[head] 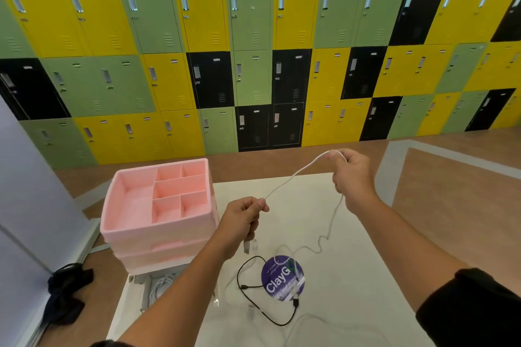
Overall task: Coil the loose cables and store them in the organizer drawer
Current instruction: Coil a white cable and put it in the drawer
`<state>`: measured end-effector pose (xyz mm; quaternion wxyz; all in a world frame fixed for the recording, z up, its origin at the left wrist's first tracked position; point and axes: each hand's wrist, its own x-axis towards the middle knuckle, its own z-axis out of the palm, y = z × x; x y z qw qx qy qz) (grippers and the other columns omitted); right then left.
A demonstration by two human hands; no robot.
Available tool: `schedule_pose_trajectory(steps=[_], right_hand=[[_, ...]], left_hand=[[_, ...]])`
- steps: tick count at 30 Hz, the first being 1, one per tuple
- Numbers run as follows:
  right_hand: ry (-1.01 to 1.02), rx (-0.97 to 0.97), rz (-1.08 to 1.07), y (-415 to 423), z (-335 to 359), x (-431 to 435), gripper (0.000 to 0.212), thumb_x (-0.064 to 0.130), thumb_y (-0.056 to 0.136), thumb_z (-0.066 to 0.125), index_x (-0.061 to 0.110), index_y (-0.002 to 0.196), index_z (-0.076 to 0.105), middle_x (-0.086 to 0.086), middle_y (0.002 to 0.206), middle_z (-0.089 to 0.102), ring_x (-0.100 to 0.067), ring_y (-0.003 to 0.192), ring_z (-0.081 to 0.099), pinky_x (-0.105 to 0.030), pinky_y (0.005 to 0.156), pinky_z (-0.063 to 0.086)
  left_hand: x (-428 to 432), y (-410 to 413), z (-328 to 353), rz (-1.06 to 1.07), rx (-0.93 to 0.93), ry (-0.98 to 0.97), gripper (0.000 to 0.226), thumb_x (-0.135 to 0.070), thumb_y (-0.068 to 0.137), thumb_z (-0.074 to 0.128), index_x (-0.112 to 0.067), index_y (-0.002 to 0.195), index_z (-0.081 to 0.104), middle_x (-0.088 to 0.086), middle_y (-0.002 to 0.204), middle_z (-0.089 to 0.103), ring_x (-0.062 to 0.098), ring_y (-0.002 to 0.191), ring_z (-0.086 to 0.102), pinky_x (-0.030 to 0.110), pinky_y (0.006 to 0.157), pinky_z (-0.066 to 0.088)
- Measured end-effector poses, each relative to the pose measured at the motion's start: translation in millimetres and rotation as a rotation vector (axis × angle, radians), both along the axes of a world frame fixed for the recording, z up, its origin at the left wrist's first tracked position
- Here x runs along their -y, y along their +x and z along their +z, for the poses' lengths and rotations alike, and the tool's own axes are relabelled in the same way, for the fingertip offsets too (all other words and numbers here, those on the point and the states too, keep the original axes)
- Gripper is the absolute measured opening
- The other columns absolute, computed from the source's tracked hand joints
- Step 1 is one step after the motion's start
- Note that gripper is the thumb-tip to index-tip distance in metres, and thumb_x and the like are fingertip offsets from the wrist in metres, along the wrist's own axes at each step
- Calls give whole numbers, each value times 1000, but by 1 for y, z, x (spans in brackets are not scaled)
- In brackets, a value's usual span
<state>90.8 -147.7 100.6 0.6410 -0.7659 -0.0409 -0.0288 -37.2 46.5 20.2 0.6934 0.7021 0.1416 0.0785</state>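
A white cable [296, 175] stretches in the air between my two hands above the white table [352, 276]. My left hand [245, 220] pinches it near one end, and the plug hangs just below the fist. Farther right, my right hand [352, 177] grips a loop of the same cable, whose slack drops to the table. A black cable [267, 315] lies loosely looped on the table near me. The pink organizer [112, 222] stands at the table's left, its top tray divided into compartments, with drawers below.
A round purple sticker [282, 279] lies on the table beside the black cable. Another coiled white cable [162, 287] sits in an open white box below the organizer. A dark cloth [67, 293] lies on the floor at left. Coloured lockers [253, 65] fill the wall beyond.
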Motion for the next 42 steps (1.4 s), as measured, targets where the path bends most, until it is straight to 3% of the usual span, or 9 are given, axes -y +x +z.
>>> schedule_pose_trajectory(steps=[4,7,10,14,17,19,29,37,42], right_hand=[[-366,107,96,-7,-8,-4,24,22,99,59,21,123,65,-1,108,65,-21,98,60,-33,78,48],[-663,258,124,-20,-18,-14,72,23,95,66,25,155,28,-1,159,28,-25,146,26,-44,111,35],[-843,492,285,-33,-25,-23,69,29,95,62,30,156,28,3,167,13,-26,154,0,-54,122,16],[-936,573,530,-42,-34,-33,33,24,103,50,28,134,59,6,153,44,-19,152,20,-53,122,2],[-723,354,576,-42,-31,-35,23,23,104,48,19,109,70,7,103,66,-14,102,59,-39,109,35],[-633,335,500,-40,-29,-35,21,24,103,51,16,105,71,6,95,66,-13,87,59,-30,82,48],[-354,70,625,-39,-47,-28,28,27,105,49,30,84,68,13,53,48,-2,44,38,-18,48,33],[-587,123,732,-70,-67,-39,26,28,106,41,23,98,65,13,65,51,3,53,48,-21,57,34],[-896,216,834,-80,-61,-40,23,28,105,37,22,108,59,10,85,61,-9,72,55,-31,63,44]], left_hand=[[5,3,2,0,6,-74,28,-26,105,49,-8,91,65,-2,60,27,12,48,23,23,45,23],[13,8,9,-47,8,-124,29,-27,107,46,-9,93,63,-3,61,27,11,49,22,22,45,21],[19,11,16,-89,12,-179,29,-28,107,45,-11,90,61,-5,59,28,10,49,20,21,44,19],[19,11,20,-116,11,-236,32,-31,106,45,-14,83,59,-5,59,24,10,50,16,20,43,16],[16,6,18,-131,-7,-237,34,-33,106,46,-14,81,57,-5,59,22,11,50,16,21,42,19],[16,2,17,-133,-32,-271,34,-35,105,46,-14,80,54,-4,59,22,12,51,18,22,44,21],[18,5,48,-231,32,-837,43,-34,104,41,-19,64,44,-7,50,24,5,41,14,17,33,14],[17,28,64,92,354,-884,42,-32,107,37,-14,71,48,-3,55,28,10,47,27,25,50,34],[12,31,40,289,343,-409,39,-27,110,35,-13,76,50,-3,55,34,12,52,35,31,62,46]])
